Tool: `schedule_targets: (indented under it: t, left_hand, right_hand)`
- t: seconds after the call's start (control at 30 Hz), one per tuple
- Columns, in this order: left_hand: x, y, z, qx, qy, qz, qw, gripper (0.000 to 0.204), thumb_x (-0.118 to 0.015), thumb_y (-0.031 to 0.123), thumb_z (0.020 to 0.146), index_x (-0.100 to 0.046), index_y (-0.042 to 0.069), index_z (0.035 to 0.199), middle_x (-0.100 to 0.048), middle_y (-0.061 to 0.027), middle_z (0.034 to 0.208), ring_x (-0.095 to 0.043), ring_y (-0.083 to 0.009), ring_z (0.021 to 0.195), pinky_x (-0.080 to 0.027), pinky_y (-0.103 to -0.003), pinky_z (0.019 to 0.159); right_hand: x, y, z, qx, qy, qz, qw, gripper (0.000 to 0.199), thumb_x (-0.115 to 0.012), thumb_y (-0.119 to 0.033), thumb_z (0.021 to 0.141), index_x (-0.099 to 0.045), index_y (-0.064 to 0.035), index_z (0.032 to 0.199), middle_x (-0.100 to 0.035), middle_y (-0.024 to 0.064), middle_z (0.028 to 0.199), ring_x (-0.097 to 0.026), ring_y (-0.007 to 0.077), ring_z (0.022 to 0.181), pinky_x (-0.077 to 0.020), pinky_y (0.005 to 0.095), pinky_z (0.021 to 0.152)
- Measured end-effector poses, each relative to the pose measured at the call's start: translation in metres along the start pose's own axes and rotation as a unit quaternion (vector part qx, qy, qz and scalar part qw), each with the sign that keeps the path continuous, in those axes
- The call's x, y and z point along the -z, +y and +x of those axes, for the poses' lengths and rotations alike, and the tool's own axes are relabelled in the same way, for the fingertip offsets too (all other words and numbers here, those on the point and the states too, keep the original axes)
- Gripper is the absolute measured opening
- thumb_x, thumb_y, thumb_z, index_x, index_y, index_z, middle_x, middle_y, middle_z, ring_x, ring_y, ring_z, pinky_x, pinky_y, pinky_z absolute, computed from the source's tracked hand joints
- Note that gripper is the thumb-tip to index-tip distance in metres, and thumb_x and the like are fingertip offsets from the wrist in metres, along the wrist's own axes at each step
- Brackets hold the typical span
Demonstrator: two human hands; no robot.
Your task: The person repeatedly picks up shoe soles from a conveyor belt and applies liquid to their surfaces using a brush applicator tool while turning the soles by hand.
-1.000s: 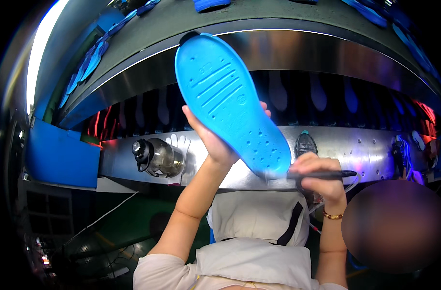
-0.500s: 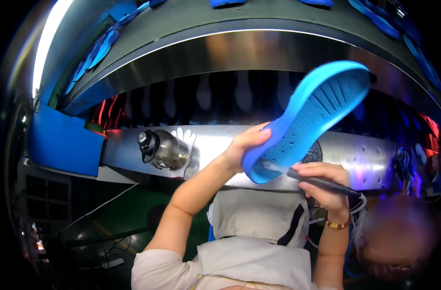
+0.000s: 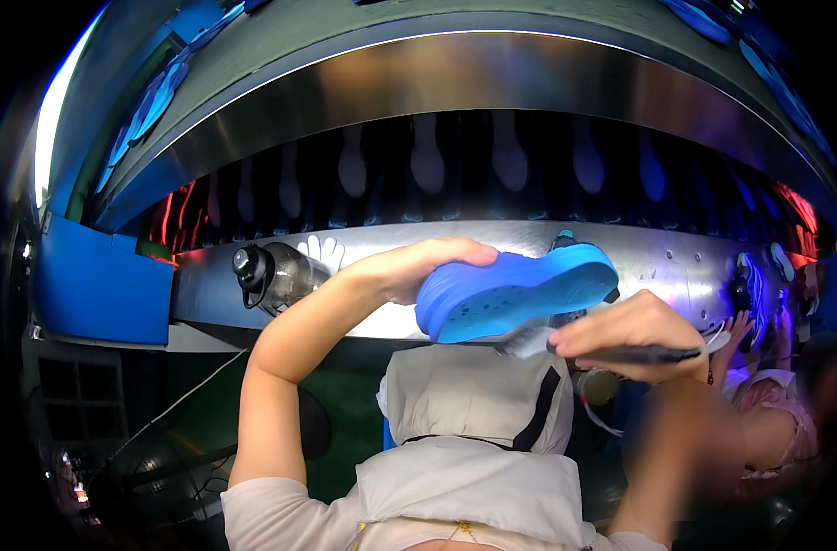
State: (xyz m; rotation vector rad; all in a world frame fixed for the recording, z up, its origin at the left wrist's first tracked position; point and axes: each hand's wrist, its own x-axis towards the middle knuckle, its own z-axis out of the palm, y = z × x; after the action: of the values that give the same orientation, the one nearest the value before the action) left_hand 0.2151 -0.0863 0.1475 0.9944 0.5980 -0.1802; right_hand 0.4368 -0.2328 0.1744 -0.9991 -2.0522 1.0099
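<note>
My left hand is closed around the heel end of a blue shoe sole, gripping its upper side with the thumb on top. The sole is tilted on its side above the bench edge, its paler, pitted face turned down toward me. In my right hand is a brush with a dark handle. Its pale bristles are blurred and lie close under the sole's lower edge; whether they touch it I cannot tell. Part of a small dark object with a teal top shows behind the sole.
A clear bottle with a black lid stands on the metal bench at left, beside a white glove. Behind runs a curved conveyor carrying blue soles. At right, a co-worker's hand is near some cables.
The sole has come lower and tipped, so its pitted face now points downward and shows less. My right hand with the brush has shifted slightly right and stays at the sole's near edge.
</note>
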Motion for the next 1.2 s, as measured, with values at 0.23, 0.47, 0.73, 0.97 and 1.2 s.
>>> schedule_targets:
  t: [0.23,0.47,0.73,0.97,1.2]
  left_hand:
    - [0.024,-0.012,-0.007,-0.033,0.012,-0.050,0.998,0.061,-0.054,0.042,0.079,-0.046,-0.003,0.119,-0.052,-0.0197,0.113,-0.055,-0.0251,0.097,-0.044,-0.035,0.085]
    - [0.036,-0.017,-0.023,-0.103,0.129,-0.060,0.984,0.055,-0.049,0.042,0.081,-0.053,-0.003,0.113,-0.055,-0.0172,0.111,-0.055,-0.0250,0.098,-0.043,-0.035,0.086]
    - [0.020,-0.056,0.068,-0.350,-0.105,-0.404,0.839,0.094,-0.025,0.078,0.070,-0.031,0.007,0.130,-0.043,-0.0180,0.124,-0.043,-0.0346,0.113,-0.033,-0.050,0.096]
    - [0.023,-0.068,0.074,-0.348,0.047,-0.395,0.849,0.093,-0.015,0.078,0.071,-0.038,0.006,0.125,-0.049,-0.0169,0.114,-0.048,-0.0330,0.106,-0.039,-0.049,0.091]
    - [-0.007,-0.050,0.048,-0.387,0.013,-0.397,0.832,0.090,-0.017,0.078,0.072,-0.038,0.008,0.125,-0.049,-0.0191,0.114,-0.048,-0.0355,0.106,-0.040,-0.050,0.089]
  right_hand:
    - [-0.006,0.014,-0.010,-0.036,0.035,0.017,0.999,0.020,-0.067,0.003,0.068,-0.065,-0.0010,0.087,-0.064,0.0147,0.094,-0.064,0.0226,0.085,-0.0512,0.0301,0.074]
    - [-0.022,0.029,-0.016,-0.110,0.109,0.072,0.985,0.020,-0.067,0.001,0.069,-0.065,-0.0002,0.089,-0.064,0.0140,0.093,-0.064,0.0231,0.085,-0.0498,0.0285,0.077]
    - [-0.044,0.049,0.013,-0.110,0.306,0.100,0.940,0.017,-0.062,0.003,0.072,-0.063,0.0031,0.089,-0.064,0.0115,0.086,-0.060,0.0127,0.078,-0.0469,0.0229,0.067]
    - [-0.066,0.039,0.027,0.046,0.196,-0.106,0.974,0.015,-0.065,-0.004,0.063,-0.064,-0.0038,0.078,-0.064,0.0086,0.077,-0.062,0.0220,0.073,-0.0459,0.0309,0.067]
    - [-0.047,0.037,0.034,0.007,0.280,-0.023,0.960,0.021,-0.066,0.001,0.063,-0.064,-0.0017,0.084,-0.065,0.0096,0.082,-0.062,0.0230,0.077,-0.0461,0.0310,0.070]
